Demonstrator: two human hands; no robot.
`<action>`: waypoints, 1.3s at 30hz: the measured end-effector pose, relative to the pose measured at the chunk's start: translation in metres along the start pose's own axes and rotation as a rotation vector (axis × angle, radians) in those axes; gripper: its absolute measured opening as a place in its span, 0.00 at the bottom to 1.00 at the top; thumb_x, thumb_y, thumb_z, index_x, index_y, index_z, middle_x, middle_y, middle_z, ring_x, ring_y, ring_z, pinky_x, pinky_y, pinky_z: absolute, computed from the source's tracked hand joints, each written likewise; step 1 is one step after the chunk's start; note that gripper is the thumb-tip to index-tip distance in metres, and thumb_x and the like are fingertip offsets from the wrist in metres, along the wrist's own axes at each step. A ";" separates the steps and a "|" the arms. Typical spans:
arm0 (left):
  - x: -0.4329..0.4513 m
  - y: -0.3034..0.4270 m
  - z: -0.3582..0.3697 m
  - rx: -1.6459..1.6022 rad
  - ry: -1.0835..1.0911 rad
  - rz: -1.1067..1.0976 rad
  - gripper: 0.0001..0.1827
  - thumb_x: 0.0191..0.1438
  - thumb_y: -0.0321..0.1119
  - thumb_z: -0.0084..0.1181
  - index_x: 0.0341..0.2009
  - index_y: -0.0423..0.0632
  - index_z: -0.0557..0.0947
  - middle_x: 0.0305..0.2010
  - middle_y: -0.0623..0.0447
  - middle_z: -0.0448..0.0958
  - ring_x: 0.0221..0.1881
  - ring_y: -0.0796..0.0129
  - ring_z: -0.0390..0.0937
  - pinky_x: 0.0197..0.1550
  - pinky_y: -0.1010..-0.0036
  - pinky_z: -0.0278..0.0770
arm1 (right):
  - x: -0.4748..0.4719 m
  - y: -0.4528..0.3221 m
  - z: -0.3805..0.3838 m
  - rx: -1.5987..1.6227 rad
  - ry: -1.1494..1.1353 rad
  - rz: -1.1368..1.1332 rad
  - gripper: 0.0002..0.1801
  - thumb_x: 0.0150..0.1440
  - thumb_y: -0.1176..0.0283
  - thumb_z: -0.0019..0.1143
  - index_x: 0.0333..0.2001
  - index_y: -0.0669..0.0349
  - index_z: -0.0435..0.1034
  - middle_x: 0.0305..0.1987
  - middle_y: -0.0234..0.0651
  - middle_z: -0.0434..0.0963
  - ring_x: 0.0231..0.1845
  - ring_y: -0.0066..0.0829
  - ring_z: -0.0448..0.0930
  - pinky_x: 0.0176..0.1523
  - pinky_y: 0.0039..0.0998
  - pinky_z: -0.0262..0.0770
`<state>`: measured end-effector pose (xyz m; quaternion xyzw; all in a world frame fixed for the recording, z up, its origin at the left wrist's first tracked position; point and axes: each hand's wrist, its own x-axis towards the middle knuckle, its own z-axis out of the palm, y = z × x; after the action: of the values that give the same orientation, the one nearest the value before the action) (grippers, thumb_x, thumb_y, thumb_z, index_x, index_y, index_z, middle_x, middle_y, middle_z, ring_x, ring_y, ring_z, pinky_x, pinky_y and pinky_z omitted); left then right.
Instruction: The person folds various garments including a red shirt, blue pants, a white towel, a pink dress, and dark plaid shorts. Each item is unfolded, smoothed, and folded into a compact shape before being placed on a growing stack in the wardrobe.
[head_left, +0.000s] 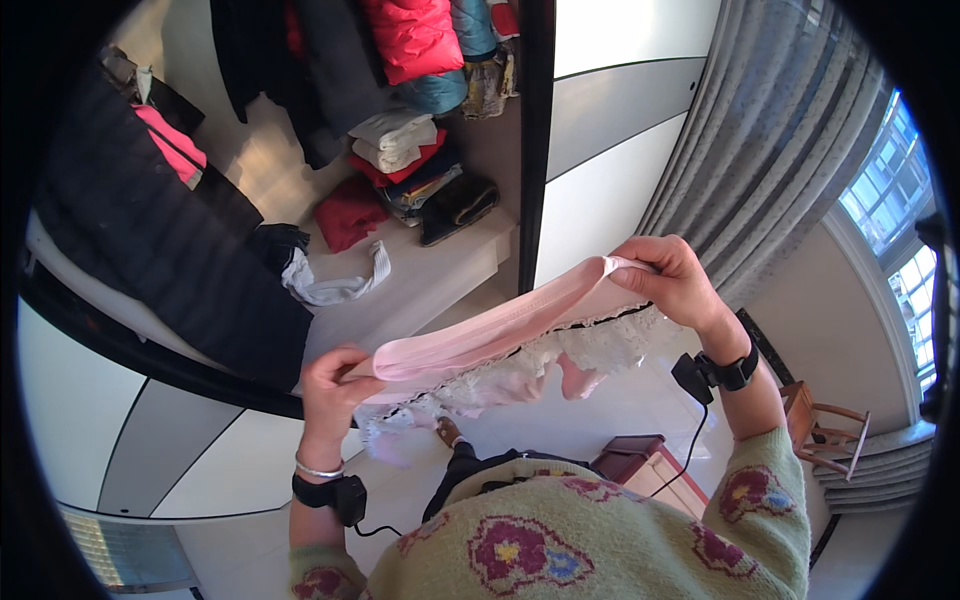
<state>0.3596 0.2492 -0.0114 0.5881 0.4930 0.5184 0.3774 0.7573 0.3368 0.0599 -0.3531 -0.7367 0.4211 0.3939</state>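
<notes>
A pink garment (487, 334) with a wide waistband is stretched between my two hands in front of the wardrobe. White lace ruffles (600, 345) and a thin black trim run below the band. My left hand (336, 382) pinches one end of the band between thumb and fingers. At the opposite, higher end, my right hand (667, 277) grips the band the same way. The lower part of the garment hangs loose over the floor, and its full shape cannot be made out.
Beyond the garment stands an open wardrobe with folded clothes (397, 142), a white striped cloth band (337, 289) and hanging coats (300, 75). Its black door frame (537, 150) rises near my right hand. A wooden chair (821, 427) and a reddish-brown cabinet (630, 454) are at the right.
</notes>
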 end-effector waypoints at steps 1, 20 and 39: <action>0.003 -0.001 -0.001 -0.061 0.006 0.200 0.13 0.37 0.20 0.65 0.32 0.36 0.81 0.31 0.53 0.78 0.30 0.74 0.75 0.34 0.78 0.73 | 0.001 0.001 0.001 -0.115 -0.025 0.025 0.07 0.56 0.72 0.59 0.35 0.67 0.75 0.24 0.33 0.75 0.27 0.18 0.72 0.33 0.24 0.70; 0.017 0.005 0.007 0.256 -0.097 -0.079 0.04 0.39 0.22 0.56 0.24 0.37 0.79 0.23 0.60 0.69 0.26 0.78 0.65 0.29 0.80 0.61 | -0.004 0.021 0.003 -0.600 -0.215 -0.061 0.09 0.51 0.68 0.64 0.30 0.63 0.76 0.21 0.41 0.75 0.23 0.35 0.78 0.29 0.32 0.72; 0.017 0.018 0.008 0.161 -0.109 -0.078 0.08 0.44 0.29 0.66 0.26 0.36 0.82 0.21 0.61 0.73 0.24 0.80 0.67 0.27 0.81 0.63 | -0.013 0.068 -0.027 -0.946 -0.090 -0.033 0.05 0.47 0.72 0.60 0.30 0.56 0.79 0.26 0.36 0.77 0.31 0.39 0.79 0.36 0.35 0.75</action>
<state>0.3702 0.2624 0.0091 0.6241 0.5344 0.4292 0.3752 0.7991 0.3618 0.0046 -0.4634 -0.8694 0.0481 0.1643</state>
